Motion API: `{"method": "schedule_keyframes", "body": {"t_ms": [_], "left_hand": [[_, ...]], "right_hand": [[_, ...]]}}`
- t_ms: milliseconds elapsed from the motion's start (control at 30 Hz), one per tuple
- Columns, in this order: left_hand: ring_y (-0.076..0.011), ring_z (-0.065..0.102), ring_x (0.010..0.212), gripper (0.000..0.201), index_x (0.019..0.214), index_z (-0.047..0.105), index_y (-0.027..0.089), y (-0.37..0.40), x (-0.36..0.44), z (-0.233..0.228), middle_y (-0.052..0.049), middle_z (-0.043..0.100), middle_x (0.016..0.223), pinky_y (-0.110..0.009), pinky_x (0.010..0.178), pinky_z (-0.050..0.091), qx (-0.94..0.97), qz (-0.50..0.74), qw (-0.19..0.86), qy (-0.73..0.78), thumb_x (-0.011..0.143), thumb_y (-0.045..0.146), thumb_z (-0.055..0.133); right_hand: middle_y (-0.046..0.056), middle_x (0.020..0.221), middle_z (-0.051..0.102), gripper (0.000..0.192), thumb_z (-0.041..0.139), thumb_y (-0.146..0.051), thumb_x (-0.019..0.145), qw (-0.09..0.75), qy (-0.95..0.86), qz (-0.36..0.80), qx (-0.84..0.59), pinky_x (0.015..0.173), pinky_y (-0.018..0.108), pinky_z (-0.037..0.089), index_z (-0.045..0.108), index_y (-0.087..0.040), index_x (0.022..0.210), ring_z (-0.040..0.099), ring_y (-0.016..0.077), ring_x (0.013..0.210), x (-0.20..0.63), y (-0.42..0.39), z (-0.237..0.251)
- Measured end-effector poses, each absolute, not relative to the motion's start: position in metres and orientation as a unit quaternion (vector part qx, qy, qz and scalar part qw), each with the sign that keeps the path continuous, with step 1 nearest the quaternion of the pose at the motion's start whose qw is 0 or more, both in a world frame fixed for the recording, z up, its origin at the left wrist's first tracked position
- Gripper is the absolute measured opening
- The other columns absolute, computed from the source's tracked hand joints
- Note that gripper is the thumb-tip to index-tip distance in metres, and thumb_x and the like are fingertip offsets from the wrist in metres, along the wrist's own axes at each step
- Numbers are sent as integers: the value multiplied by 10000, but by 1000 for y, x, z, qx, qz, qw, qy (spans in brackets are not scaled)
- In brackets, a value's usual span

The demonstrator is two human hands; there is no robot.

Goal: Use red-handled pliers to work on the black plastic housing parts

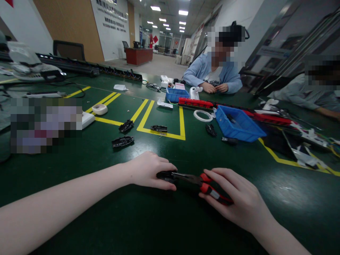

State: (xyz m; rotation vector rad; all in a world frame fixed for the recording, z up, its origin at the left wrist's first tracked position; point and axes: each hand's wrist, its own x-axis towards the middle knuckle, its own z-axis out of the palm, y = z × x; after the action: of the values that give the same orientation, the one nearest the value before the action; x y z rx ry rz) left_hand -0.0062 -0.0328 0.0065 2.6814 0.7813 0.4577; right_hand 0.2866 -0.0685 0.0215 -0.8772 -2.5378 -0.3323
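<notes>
Glossy green table (191, 230) fills the foreground. Over it, the left hand's (148, 170) grip pinches a black part (162, 175); the right hand's (239, 194) grip is wrapped around red-handled pliers (195, 179), their tips at that part. Farther out lie loose black pieces (122, 142), a blue bin (252, 132) and, across, a co-worker (196, 72).

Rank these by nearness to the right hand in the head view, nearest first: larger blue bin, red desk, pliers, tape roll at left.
1. Pliers: gripped in the right hand.
2. Larger blue bin: ahead, on the table.
3. Tape roll: across to the left, on the table.
4. Red desk: in the background, beyond the table.
</notes>
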Motion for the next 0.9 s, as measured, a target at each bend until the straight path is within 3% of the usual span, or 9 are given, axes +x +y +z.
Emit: {"method": "schedule_keyframes", "body": {"t_ms": [500,900], "left_hand": [[-134,593,629,427,1145,645,183,-32,-7,4,-9,683,844,-252,569,375,946,168,138,242,895,528,613],[-145,620,656,481,1193,644,196,-28,-9,3,-24,683,839,-245,545,365,949,145,137,243,893,569,592]], "right_hand": [[111,962,683,338,620,-388,868,206,-915,-30,-344,650,294,580,616,-151,1109,676,190,786,287,-69,27],[109,932,687,329,606,-397,867,202,-909,-58,-360,623,304,569,613,-153,1088,667,195,755,279,-74,26]]}}
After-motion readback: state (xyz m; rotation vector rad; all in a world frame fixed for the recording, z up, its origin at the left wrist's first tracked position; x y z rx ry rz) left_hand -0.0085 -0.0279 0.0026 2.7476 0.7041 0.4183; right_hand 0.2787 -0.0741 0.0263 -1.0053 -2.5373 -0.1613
